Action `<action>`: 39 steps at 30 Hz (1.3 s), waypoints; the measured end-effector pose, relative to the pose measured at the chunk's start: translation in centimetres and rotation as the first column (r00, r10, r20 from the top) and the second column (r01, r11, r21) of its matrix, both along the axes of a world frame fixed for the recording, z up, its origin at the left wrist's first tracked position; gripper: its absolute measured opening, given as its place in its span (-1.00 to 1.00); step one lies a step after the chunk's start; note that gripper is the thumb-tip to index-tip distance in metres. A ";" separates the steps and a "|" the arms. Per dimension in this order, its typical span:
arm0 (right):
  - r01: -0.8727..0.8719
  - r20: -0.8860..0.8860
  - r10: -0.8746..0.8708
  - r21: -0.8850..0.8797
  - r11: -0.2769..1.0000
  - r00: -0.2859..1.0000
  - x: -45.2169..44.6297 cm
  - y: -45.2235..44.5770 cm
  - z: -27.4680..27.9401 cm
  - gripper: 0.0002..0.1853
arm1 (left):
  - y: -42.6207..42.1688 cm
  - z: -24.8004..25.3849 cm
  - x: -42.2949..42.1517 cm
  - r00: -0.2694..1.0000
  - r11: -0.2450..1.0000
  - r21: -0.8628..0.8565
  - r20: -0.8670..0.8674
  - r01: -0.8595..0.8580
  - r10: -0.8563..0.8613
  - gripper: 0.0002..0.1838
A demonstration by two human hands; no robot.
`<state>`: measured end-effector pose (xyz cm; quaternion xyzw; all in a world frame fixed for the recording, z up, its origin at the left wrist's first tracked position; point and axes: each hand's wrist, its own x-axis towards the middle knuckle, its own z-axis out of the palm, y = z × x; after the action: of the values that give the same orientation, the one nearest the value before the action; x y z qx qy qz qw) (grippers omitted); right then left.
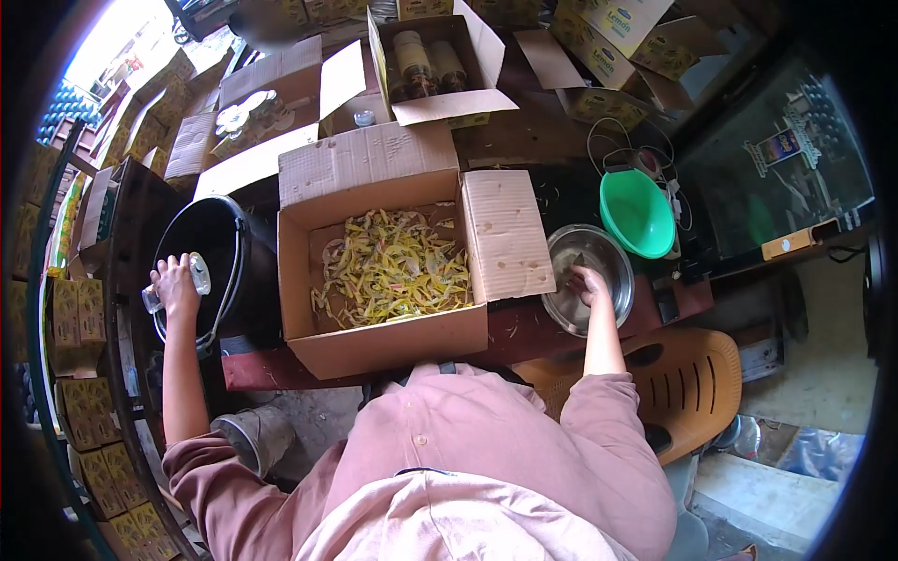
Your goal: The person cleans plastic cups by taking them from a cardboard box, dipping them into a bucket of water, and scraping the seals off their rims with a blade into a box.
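On the far left of my view, I see stacked yellow cartons (86,411). Beside them I have the left hand (175,280) closed around a clear container (199,273), holding it sideways at the near left rim of a black bucket (260,280), whose handle hangs down its right side. Just right of the bucket, an open cardboard box (388,341) sits on the dark red desk (253,370), with a heap of yellow strips (393,271) inside; its right flap (510,234) is folded outward, reaching the rim of a metal bowl (561,309). Behind it, another open box (444,107) holds bottles (412,65). My right hand (587,283) reaches into the metal bowl, fingers bent; I cannot tell whether they are pinching anything. A green bowl (639,213) stands tilted just behind and to the right, with an orange chair (692,393) on the near side of the desk.
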<state>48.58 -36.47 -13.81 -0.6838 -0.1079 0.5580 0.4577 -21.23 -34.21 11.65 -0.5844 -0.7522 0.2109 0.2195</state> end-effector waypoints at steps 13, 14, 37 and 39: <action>-0.034 0.264 -0.029 0.231 0.972 0.964 -0.6 0.2 0.4 -0.50 | -0.4 -1.1 -1.5 0.998 0.995 0.073 0.017 0.067 -0.068 -0.53; -0.168 0.377 0.046 0.299 0.939 0.925 -0.2 0.3 0.5 -0.49 | -0.6 -0.8 -1.3 0.997 0.994 0.095 0.030 0.062 -0.066 -0.52; 0.561 -0.295 -0.478 0.395 0.727 0.827 -1.0 -3.5 6.7 -0.76 | 1.0 5.5 -1.8 0.931 0.941 -0.260 0.235 -0.215 0.277 -0.33; 0.505 -0.199 -0.466 0.419 0.754 0.862 -1.1 -3.6 7.2 -0.73 | 1.5 5.3 -2.3 0.906 0.922 -0.280 0.253 -0.268 0.340 -0.33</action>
<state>47.47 -40.03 -6.60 -0.5371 -0.0360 0.4061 0.7385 -23.52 -32.70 16.97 -0.5061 -0.8280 0.2413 -0.0035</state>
